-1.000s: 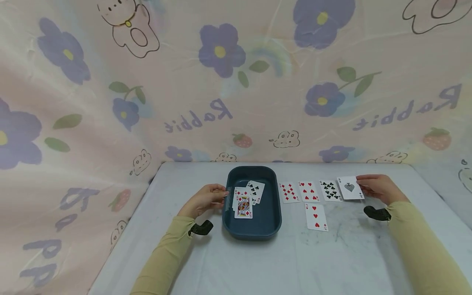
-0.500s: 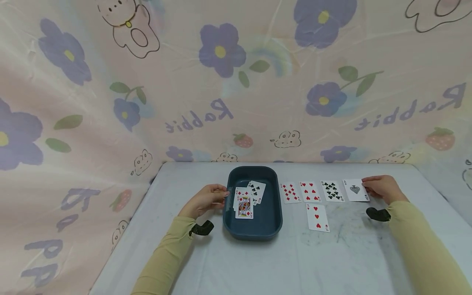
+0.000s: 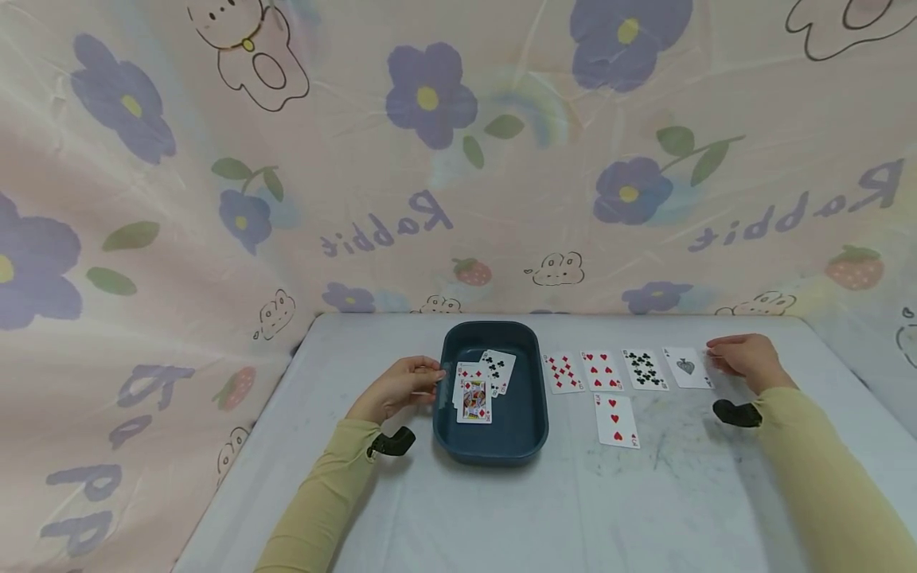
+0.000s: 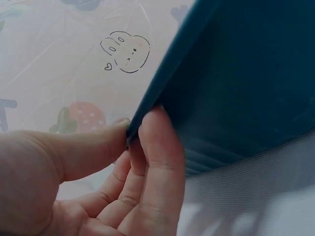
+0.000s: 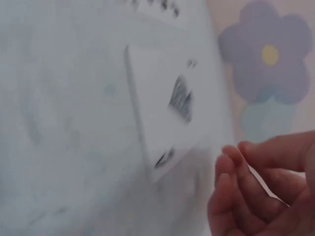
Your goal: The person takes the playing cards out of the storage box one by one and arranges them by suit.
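Cloth (image 3: 344, 127) backs white table (image 3: 516, 517); left grip (image 3: 397, 388) pinches blue tray (image 3: 520, 414), right grip (image 3: 750, 361) loose

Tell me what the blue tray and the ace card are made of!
The tray looks like smooth plastic with a dull sheen: one even colour and rounded corners, though painted metal is possible. The ace card seems thin coated paper, maybe plastic: flat, white and crisp-edged, with printed marks.
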{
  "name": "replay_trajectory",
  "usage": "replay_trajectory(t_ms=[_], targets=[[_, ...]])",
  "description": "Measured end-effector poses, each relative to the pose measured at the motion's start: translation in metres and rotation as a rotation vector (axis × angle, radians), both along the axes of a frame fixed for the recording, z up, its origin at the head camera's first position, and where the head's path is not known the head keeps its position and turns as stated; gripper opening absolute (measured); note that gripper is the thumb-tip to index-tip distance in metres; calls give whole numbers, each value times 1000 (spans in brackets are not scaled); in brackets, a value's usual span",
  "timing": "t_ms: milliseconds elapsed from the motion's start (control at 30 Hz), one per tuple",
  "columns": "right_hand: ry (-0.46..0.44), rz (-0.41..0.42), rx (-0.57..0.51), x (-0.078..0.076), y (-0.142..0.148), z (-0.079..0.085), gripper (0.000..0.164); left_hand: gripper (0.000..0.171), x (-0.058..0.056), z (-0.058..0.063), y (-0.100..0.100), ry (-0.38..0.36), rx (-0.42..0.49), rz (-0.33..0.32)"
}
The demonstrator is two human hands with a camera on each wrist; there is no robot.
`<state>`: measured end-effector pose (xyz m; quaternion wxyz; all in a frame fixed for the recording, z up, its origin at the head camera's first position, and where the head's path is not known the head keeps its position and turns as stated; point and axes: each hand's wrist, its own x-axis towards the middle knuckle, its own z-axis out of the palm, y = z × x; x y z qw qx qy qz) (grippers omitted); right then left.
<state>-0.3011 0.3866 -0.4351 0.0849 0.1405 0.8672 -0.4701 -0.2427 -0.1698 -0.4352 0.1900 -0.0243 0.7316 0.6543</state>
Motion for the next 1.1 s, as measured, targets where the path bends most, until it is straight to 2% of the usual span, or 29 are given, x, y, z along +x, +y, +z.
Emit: replay_trajectory(t_ms=[100,200,433,533,700,867,933,1100], targets=[[72,37,-14,-1,-13,9,45,23,-1,0,-1,1,-6,8],[127,108,-38,-3,-33,19,47,23,-1,0,-1,3,-14,17],[219,241,-86,2,-103,52,47,23,-1,1,0,2,-7,26],[235,321,-142,7,-136,66,45,22,0,1,0,0,-1,23],[181,446,-280,16,-189,79,41,23,2,1,1,3,-6,16],[72,572,-428,27,-234,78,43,23,2,1,2,2,-1,14],[29,620,-450,31,-248,74,43,22,2,1,2,5,-2,11],[-22,699,-428,40,-272,60,43,22,3,2,2,12,-5,8]])
